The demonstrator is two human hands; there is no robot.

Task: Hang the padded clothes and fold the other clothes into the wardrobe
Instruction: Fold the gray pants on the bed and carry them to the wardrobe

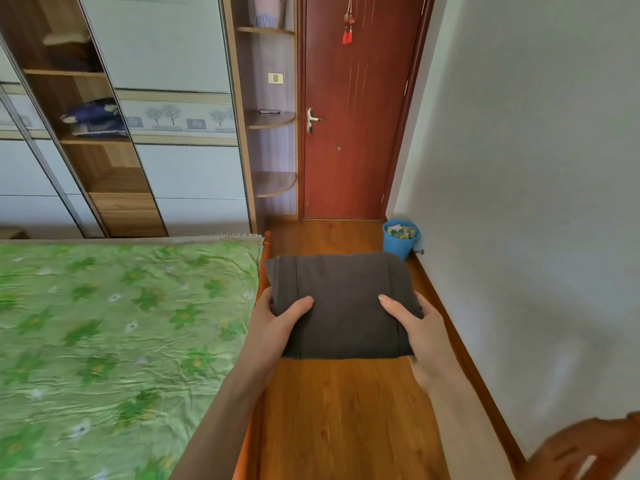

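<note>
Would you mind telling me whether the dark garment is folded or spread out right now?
Folded: the dark garment is a compact rectangular bundle, held above the floor between the left hand and right hand.

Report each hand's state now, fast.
Left hand: grips the left edge of the folded garment.
Right hand: grips its right edge.

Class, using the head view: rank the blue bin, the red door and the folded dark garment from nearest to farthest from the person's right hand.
1. Folded dark garment: gripped by the right hand at its right edge.
2. Blue bin: on the floor ahead, by the right wall.
3. Red door: shut, at the far end of the floor, beyond the bin.
</note>
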